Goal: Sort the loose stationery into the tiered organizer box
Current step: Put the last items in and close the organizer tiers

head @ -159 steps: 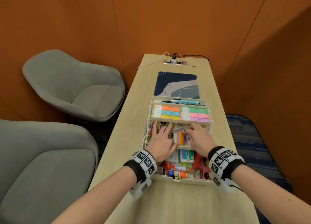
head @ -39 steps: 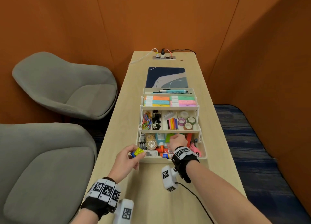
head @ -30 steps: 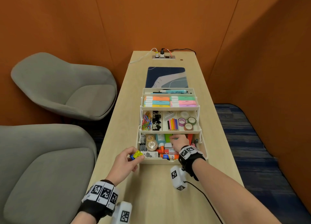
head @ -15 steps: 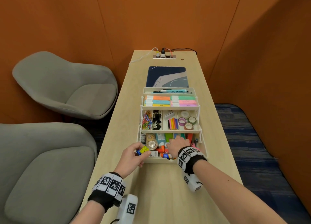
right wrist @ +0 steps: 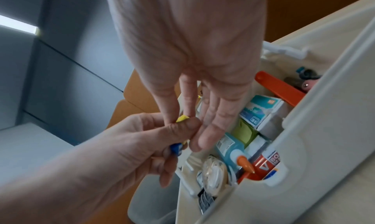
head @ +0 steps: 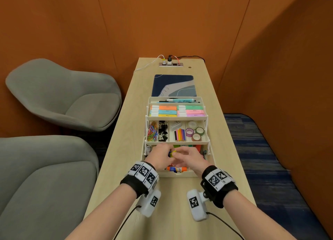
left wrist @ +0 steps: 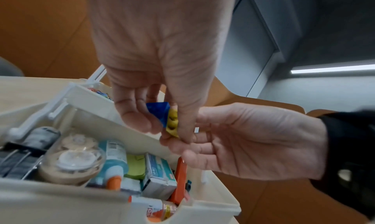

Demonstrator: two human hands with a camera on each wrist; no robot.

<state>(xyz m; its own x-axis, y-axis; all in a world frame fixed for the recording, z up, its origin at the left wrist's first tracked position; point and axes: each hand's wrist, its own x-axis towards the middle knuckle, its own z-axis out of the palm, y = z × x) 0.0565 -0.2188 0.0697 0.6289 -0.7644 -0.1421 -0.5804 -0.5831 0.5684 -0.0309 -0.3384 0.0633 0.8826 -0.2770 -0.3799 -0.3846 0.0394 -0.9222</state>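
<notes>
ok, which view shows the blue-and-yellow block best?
Left wrist. There the block sits in the fingers of the left hand, blue body and yellow end both clear. The head view gives only a coloured speck between the left hand and the right hand. The right wrist view catches just a yellow tip and a blue corner behind fingers.

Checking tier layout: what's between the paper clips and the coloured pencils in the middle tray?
Black binder clips; the head view shows them.

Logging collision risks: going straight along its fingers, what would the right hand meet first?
The yellow and blue block that the left hand pinches; the right hand pinches its yellow end. Beyond, probably the glue bottle.
</notes>
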